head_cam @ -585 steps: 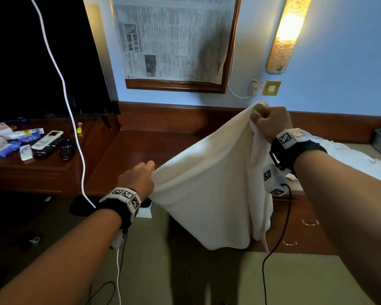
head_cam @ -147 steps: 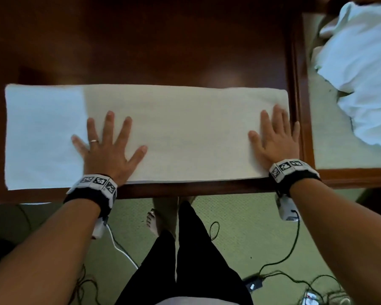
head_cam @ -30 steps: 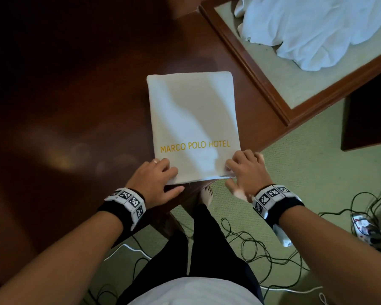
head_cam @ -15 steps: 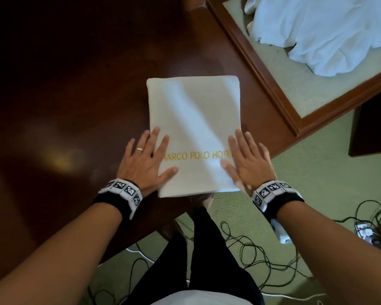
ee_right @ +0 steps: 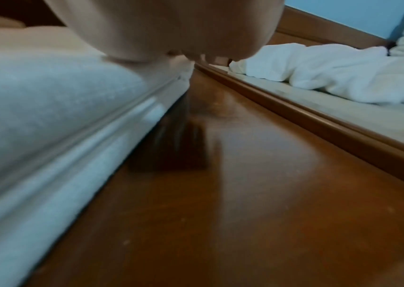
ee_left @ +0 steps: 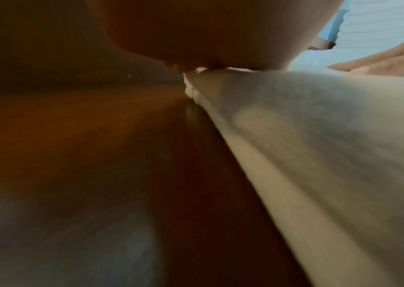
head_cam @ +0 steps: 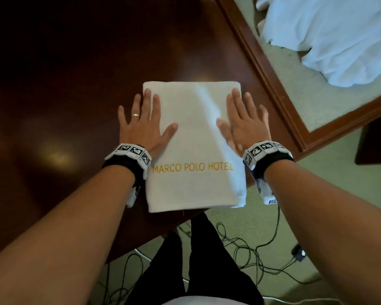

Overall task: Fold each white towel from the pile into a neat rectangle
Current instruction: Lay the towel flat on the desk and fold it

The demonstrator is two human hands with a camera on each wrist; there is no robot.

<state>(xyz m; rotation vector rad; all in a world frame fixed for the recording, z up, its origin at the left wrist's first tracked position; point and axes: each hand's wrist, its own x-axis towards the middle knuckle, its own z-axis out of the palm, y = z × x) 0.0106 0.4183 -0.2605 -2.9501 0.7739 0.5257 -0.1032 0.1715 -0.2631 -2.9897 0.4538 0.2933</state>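
A white towel [head_cam: 194, 137] lettered "MARCO POLO HOTEL" lies folded into a rectangle on the dark wooden desk [head_cam: 75, 84], its near edge at the desk's front. My left hand [head_cam: 143, 124] lies flat with spread fingers on the towel's left side. On the right side my right hand [head_cam: 242, 122] presses flat the same way. The left wrist view shows the towel's left edge [ee_left: 318, 155] under my palm. Its layered right edge [ee_right: 73, 126] shows in the right wrist view. The pile of unfolded white towels [head_cam: 339, 36] lies on the pale-topped table at the upper right.
A raised wooden rim [head_cam: 262, 69] borders the pale-topped table beside the desk. The towel pile [ee_right: 331, 71] lies beyond that rim [ee_right: 318, 124] in the right wrist view. Black cables [head_cam: 251, 256] trail over the green carpet by my legs.
Both hands have slid from the towel's near corners up along its sides toward its far edge, going from curled to flat. The towel stays in place.
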